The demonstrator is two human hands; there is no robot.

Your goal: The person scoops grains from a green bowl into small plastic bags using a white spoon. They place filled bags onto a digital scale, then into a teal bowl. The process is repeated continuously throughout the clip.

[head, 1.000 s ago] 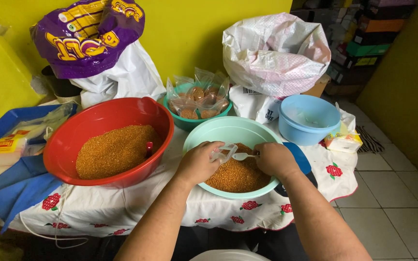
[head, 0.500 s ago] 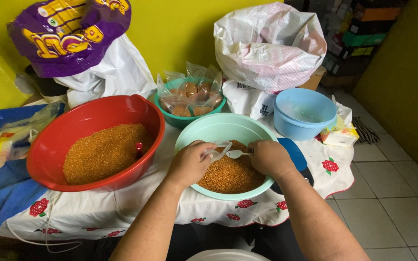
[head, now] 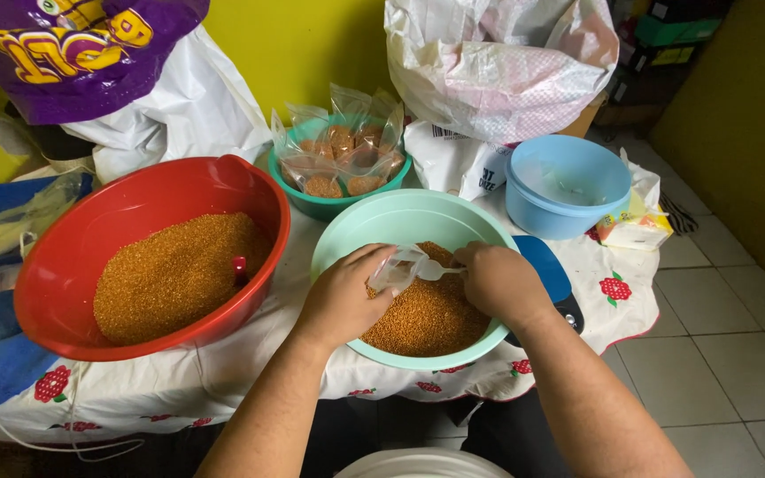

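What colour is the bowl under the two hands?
Pale mint green bowl, holding orange-brown grains; it shows only in the head view.

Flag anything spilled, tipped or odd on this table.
Nothing stands out. The grain stays inside the red bowl and the mint bowl; none shows on the cloth. Both bowls sit level.

Both bare forearms rise from the lower edge toward frame centre. The left hand (head: pixel 344 296) curls its fingers in a pinching grip; the right hand (head: pixel 499 281) is closed, knuckles up, just beside it.
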